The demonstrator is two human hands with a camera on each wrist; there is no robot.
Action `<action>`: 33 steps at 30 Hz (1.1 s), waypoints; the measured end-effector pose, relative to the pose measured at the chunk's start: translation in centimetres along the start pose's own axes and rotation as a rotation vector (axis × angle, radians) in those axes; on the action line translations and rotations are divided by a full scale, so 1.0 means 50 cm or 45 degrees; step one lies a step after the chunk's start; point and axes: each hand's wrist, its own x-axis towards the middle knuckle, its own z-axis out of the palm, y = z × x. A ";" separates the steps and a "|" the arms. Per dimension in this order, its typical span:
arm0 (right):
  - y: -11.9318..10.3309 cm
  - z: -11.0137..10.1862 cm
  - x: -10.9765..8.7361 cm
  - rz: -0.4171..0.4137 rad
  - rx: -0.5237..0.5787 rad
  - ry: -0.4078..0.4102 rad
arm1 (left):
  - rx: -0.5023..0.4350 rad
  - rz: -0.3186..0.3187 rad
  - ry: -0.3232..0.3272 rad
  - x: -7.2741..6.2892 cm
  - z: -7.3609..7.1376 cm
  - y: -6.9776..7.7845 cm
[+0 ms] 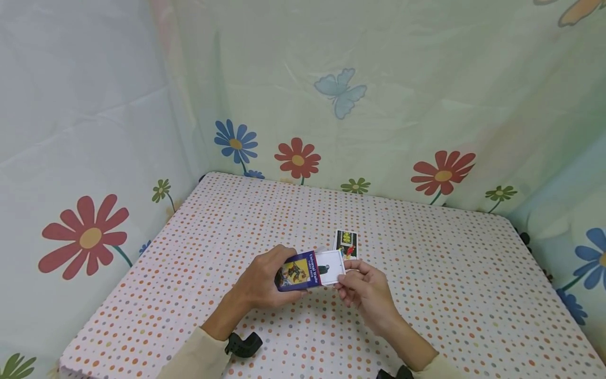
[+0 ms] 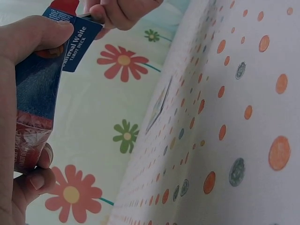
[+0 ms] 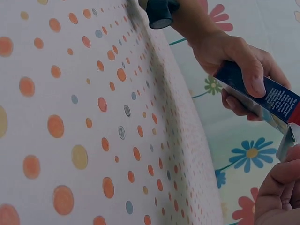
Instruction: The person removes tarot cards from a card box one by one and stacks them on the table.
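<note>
My left hand grips a blue tarot deck box, its yellow picture facing up and its lettered end pointing right. From that end sticks out a pale tarot card with a small dark figure on it. The thumb and fingers of my right hand pinch its outer edge. In the left wrist view, the box has clear wrap and a red band near its lower end, and a red flap stands up at the top. Another tarot card, dark with yellow discs, lies on the table just beyond the hands.
A dotted cloth covers the table. Curtains printed with flowers and a butterfly hang at the back and both sides. A black band is on the left wrist, and another black device is at the right wrist.
</note>
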 end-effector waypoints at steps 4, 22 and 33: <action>0.001 -0.006 0.004 -0.034 -0.035 0.070 | 0.006 -0.003 0.001 0.001 -0.001 -0.001; 0.001 -0.020 0.028 -0.130 0.022 0.332 | -0.003 -0.019 -0.002 0.001 -0.001 -0.001; -0.011 -0.013 0.045 -0.192 0.099 0.465 | -0.016 -0.020 -0.017 -0.001 -0.003 0.001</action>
